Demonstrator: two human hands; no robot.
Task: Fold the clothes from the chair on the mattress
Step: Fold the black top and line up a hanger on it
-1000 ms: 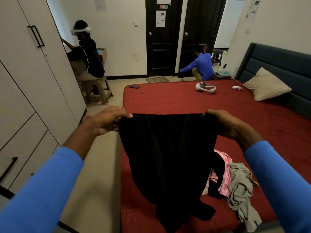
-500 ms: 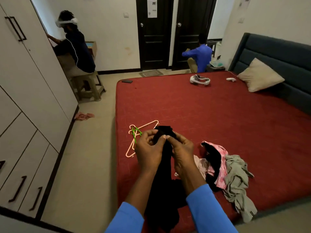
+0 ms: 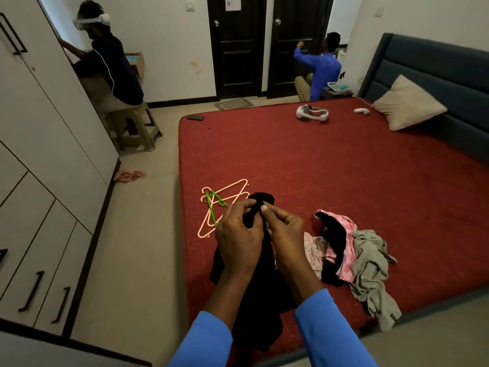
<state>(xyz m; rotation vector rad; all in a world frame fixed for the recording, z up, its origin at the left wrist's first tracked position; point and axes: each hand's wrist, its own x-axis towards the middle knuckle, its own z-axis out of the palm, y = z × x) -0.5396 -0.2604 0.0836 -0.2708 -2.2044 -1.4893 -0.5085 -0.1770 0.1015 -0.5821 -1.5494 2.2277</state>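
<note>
Hanging between the forearms, the black garment point(image 3: 260, 295) is mostly hidden. The two hands cover its upper part, its folds are too dark to read, and its lower end drops past the near edge of the red mattress point(image 3: 344, 168), so its kind cannot be told. Only a bunched tip shows above the knuckles. Both blue sleeves are cut off by the bottom of the view.

The left hand point(image 3: 238, 234) and the right hand point(image 3: 287, 234) are raised side by side over the near left part of the mattress, backs toward the camera, almost touching. Each has its fingers curled and pinches the gathered top of the black cloth between thumb and fingertips. The left hand also covers part of the pink hangers point(image 3: 227, 190) and the green hanger point(image 3: 211, 205), which lie on the mattress just beyond. To the right lies a heap of pink cloth point(image 3: 348, 258), a dark piece and a grey garment point(image 3: 370, 274), tangled so their shapes are unclear.
</note>
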